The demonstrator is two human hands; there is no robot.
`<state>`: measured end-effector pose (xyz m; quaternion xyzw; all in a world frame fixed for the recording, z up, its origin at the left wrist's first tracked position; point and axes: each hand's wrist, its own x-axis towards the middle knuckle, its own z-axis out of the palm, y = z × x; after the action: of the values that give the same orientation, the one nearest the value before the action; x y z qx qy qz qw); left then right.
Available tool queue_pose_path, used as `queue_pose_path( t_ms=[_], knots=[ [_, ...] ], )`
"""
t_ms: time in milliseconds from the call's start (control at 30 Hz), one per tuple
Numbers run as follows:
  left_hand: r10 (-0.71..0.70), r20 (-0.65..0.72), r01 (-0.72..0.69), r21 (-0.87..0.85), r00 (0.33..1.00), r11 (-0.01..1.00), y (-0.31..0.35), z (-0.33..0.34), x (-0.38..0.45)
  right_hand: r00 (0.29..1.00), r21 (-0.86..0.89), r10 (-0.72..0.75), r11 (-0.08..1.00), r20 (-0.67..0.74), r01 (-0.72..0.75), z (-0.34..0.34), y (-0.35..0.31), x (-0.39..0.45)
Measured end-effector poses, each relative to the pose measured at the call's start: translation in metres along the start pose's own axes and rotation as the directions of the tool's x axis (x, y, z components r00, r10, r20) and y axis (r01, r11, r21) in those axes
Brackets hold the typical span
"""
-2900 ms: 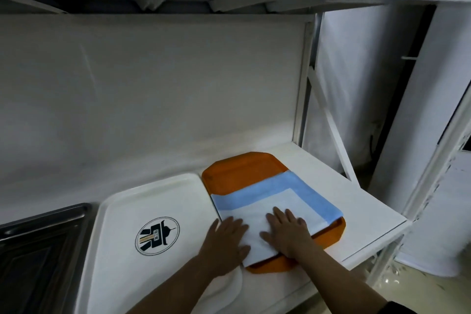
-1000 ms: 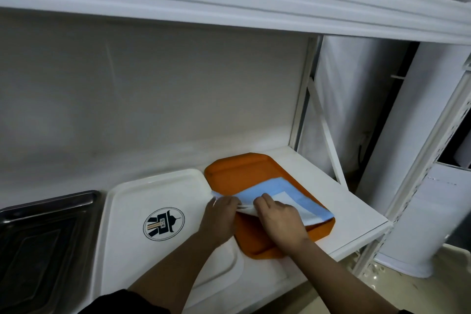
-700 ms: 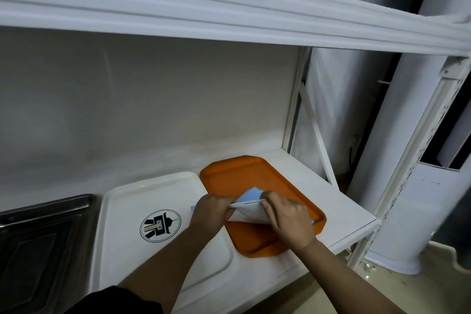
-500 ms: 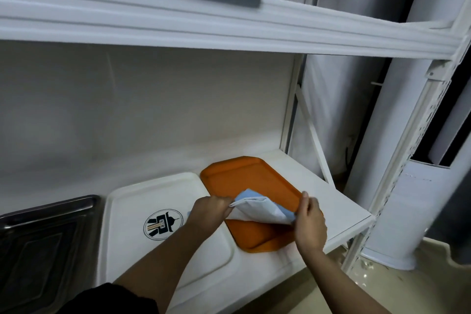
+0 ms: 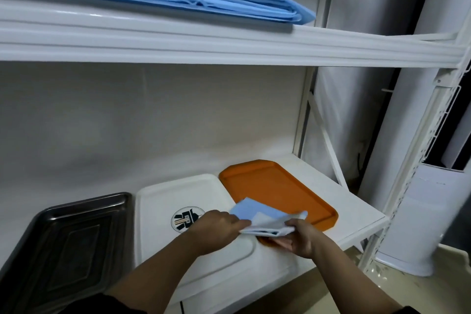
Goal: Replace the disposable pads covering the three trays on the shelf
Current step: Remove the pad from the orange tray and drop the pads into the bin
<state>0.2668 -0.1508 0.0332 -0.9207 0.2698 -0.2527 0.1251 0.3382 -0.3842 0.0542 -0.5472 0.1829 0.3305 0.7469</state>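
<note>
blue-white folded pad (image 5: 265, 219), long axis left-right, gripped by left hand (image 5: 216, 231) and right hand (image 5: 297, 238).

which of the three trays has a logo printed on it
The white tray in the middle, with a round dark emblem on its floor. The metal tray to its left and orange tray to its right are plain.

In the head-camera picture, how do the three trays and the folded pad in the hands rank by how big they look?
1. Metal tray and white tray: look alike; nearness and cropping make the order unsure.
2. Orange tray: smaller, though farther away.
3. Pad: clearly smallest.
</note>
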Motion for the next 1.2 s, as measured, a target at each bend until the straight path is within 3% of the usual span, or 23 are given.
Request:
queue_pose_path(
  t_ms=[100, 233, 400, 500, 567, 600, 667, 700, 733, 767, 867, 967, 1100, 1200],
  knots=[
    [0.096, -0.021, -0.096, 0.023, 0.995, 0.995, 0.005, -0.002, -0.020, 0.994, -0.201, -0.099, 0.976, -0.048, 0.088, 0.016, 0.008, -0.001],
    [0.117, -0.026, -0.114, 0.083, 0.993, 0.990, 0.009, -0.002, -0.045, 0.967, -0.297, -0.255, 0.922, 0.016, 0.248, 0.038, 0.013, -0.005],
    [-0.091, 0.092, 0.100, -0.105, 0.992, 0.989, 0.011, -0.007, -0.074, 0.946, -0.313, -0.262, 0.897, 0.190, 0.312, 0.071, 0.013, -0.009],
    [-0.267, 0.231, 0.333, -0.327, 0.936, 0.884, 0.003, -0.026, -0.089, 0.913, -0.292, -0.289, 0.882, 0.288, 0.371, 0.090, 0.009, -0.005],
    [-0.472, 0.250, 0.534, -0.429, 0.846, 0.729, -0.002, -0.032, -0.093, 0.901, -0.291, -0.286, 0.876, 0.327, 0.384, 0.098, 0.005, -0.004],
    [-0.600, 0.268, 0.647, -0.465, 0.754, 0.605, -0.005, -0.031, -0.092, 0.897, -0.295, -0.276, 0.875, 0.344, 0.383, 0.100, 0.003, -0.004],
    [-0.787, 0.428, 0.809, -0.568, 0.445, 0.148, -0.015, -0.027, -0.086, 0.890, -0.311, -0.254, 0.871, 0.378, 0.381, 0.102, -0.001, -0.004],
    [-0.777, 0.558, 0.796, -0.592, 0.292, -0.126, -0.020, -0.026, -0.082, 0.887, -0.321, -0.245, 0.867, 0.392, 0.381, 0.103, -0.003, -0.005],
    [-0.711, 0.679, 0.734, -0.575, 0.183, -0.361, -0.024, -0.023, -0.079, 0.882, -0.330, -0.238, 0.862, 0.408, 0.385, 0.104, -0.005, -0.007],
    [-0.622, 0.772, 0.662, -0.534, 0.129, -0.525, -0.026, -0.023, -0.078, 0.875, -0.333, -0.233, 0.858, 0.425, 0.390, 0.105, -0.007, -0.007],
    [-0.465, 0.874, 0.519, -0.465, 0.140, -0.717, -0.025, -0.020, -0.083, 0.859, -0.290, -0.216, 0.879, 0.465, 0.378, 0.108, -0.013, -0.011],
    [-0.368, 0.898, 0.395, -0.437, 0.241, -0.808, -0.020, -0.016, -0.080, 0.850, -0.222, -0.195, 0.914, 0.490, 0.338, 0.109, -0.019, -0.017],
    [-0.358, 0.833, 0.201, -0.470, 0.421, -0.859, -0.018, -0.019, -0.064, 0.840, -0.171, -0.180, 0.937, 0.512, 0.306, 0.105, -0.023, -0.020],
    [-0.388, 0.807, 0.189, -0.508, 0.445, -0.841, -0.020, -0.024, -0.059, 0.846, -0.148, -0.177, 0.947, 0.504, 0.286, 0.098, -0.024, -0.019]
  ],
)
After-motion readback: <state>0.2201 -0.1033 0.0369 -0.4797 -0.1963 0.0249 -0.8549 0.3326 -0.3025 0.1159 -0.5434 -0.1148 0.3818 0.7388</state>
